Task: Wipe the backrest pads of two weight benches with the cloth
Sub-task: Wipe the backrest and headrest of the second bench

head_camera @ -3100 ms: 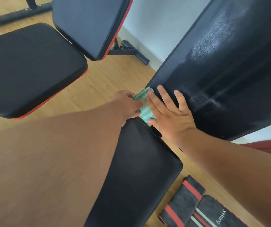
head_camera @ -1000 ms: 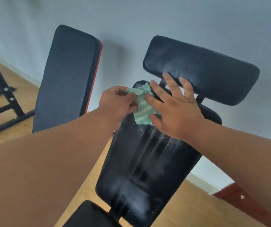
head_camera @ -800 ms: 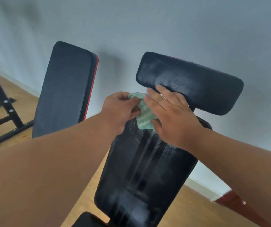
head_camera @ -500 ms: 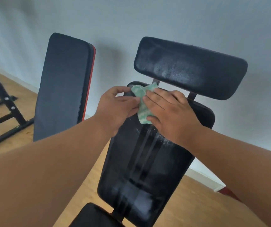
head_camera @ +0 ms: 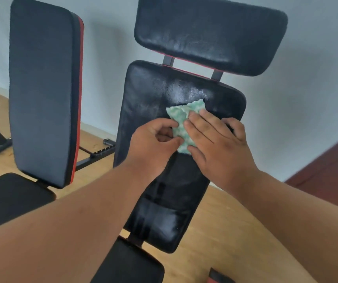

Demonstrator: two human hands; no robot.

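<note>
Both hands and the cloth [head_camera: 181,117] have slid down from the pad's [head_camera: 149,94] top edge toward mid-frame. Your left hand [head_camera: 153,144] pinches the cloth, your right hand [head_camera: 215,139] presses it flat; that small bunched cloth could leave the hazy streaks above unwiped.

Your right hand [head_camera: 217,144] presses the green cloth [head_camera: 182,121] flat on the near backrest pad [head_camera: 153,94] while your left hand [head_camera: 153,144] pinches its edge.

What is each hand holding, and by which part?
The left hand pinches the cloth at its left edge. The right hand presses flat on the cloth's right side against the backrest pad.
</note>
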